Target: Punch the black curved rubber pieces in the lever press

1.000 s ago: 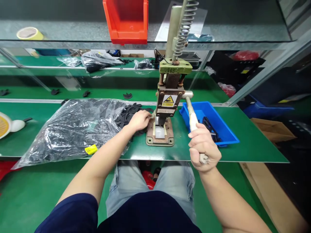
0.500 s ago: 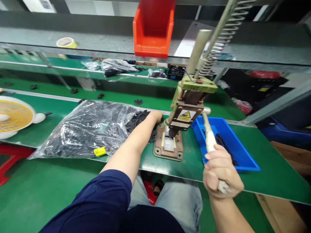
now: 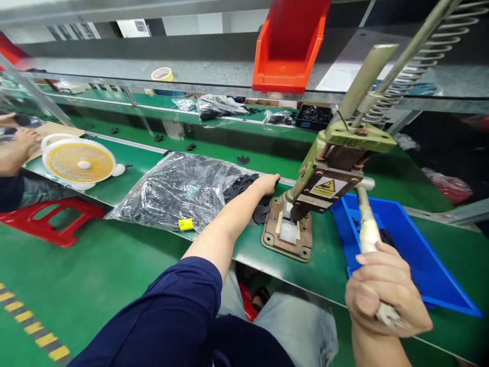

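A manual lever press (image 3: 328, 178) stands on a rusty base plate (image 3: 287, 238) on the green bench. My right hand (image 3: 385, 295) is closed round the lower end of its taped lever handle (image 3: 367, 227). My left hand (image 3: 266, 184) reaches to the far side of the press and rests on a heap of flat black parts (image 3: 248, 191) spilling from a clear plastic bag (image 3: 179, 191). Its fingers lie nearly flat; whether they hold a part is hidden.
A blue bin (image 3: 412, 255) with black parts sits right of the press. A yellow fan (image 3: 78, 162) lies at left, a red stool (image 3: 49, 221) below it. Another person's hand (image 3: 17, 145) shows at far left. A red bin (image 3: 290, 46) and tape roll (image 3: 162, 74) sit on the shelf.
My view has swung left and tilted, bringing the fan, stool and another person's hand into sight. My left hand slid from beside the press base farther back onto the black parts.
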Available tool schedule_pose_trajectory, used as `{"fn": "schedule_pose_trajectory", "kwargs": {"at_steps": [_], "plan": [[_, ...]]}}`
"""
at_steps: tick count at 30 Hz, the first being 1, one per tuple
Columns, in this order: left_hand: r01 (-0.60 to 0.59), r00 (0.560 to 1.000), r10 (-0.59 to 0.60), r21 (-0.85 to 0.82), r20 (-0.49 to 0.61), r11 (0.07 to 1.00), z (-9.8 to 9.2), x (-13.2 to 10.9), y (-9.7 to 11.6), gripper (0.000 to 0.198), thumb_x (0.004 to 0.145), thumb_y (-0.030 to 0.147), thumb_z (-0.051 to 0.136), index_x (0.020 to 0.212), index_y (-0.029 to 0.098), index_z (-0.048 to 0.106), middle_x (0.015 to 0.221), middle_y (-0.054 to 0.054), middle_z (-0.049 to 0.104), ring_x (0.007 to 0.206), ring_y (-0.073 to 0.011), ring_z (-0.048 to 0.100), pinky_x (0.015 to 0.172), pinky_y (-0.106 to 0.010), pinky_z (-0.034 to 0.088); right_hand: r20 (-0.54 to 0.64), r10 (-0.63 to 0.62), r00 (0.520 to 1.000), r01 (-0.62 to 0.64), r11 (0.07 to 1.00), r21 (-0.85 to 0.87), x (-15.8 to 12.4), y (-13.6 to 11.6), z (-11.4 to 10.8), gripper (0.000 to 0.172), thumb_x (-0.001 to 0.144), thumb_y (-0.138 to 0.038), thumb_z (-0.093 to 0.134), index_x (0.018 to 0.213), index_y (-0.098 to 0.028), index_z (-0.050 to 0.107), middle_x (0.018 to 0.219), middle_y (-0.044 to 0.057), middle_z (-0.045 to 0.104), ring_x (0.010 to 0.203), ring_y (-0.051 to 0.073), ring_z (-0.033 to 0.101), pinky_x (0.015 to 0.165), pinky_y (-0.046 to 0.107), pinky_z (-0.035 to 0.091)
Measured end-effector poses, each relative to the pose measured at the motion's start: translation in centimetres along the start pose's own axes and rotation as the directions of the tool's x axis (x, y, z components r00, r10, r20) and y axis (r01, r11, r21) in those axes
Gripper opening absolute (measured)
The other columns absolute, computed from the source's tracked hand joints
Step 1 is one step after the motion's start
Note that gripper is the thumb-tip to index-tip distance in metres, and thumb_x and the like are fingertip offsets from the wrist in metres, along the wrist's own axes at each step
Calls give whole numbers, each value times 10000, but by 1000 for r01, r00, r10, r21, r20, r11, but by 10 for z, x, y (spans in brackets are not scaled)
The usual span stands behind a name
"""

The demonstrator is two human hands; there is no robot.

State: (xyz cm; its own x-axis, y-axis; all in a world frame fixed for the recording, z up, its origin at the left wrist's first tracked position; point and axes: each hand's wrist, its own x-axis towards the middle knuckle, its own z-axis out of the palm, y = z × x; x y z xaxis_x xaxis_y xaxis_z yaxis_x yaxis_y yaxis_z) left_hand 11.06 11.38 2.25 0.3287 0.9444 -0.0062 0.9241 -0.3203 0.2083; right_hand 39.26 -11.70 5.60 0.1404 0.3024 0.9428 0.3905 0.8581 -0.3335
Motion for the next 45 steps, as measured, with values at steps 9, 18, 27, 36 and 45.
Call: {"fn": "schedule_pose_trajectory", "kwargs": {"at_steps": [9,18,27,36,45], "plan": [[26,913,-246,-556,-325,831,3,-68,-32,346,1003,223,640,1346,203,685,1239,-89,784,1068,-201,744,1041,-349,576,125,66,990,-69,997,23,3,-29,1,172,818,-274,677,669,-303,596,612,14,643,706,291,692,1021,687,579],[41,896,-445,-996,2,78,13,-124,1,20,1006,187,661,1018,171,664,810,-54,724,757,-166,752,744,-290,641,-12,-107,994,108,991,78,1,7,5,434,740,-484,833,508,-264,540,557,-54,661,588,229,702,894,585,661],[92,922,-378,-996,82,8,38,-164,38,277,1046,362,656,877,155,729,703,-4,686,530,-85,533,473,-191,420,-29,-77,997,79,993,83,2,-10,12,363,781,-358,784,551,-240,530,559,-58,629,652,187,701,961,557,622],[245,949,-210,-969,236,17,42,-151,53,397,906,392,883,893,177,550,675,19,697,570,-114,717,574,-207,607,76,-27,997,23,999,49,2,-23,6,282,869,-309,680,630,-253,539,649,-69,635,759,169,701,1068,562,596],[344,939,-90,-899,332,269,40,-112,61,303,993,349,789,921,196,537,589,16,673,472,-115,676,476,-162,528,61,-37,997,32,996,85,1,-22,8,252,855,-278,692,651,-250,549,664,-64,638,771,170,709,1081,543,601]]}}
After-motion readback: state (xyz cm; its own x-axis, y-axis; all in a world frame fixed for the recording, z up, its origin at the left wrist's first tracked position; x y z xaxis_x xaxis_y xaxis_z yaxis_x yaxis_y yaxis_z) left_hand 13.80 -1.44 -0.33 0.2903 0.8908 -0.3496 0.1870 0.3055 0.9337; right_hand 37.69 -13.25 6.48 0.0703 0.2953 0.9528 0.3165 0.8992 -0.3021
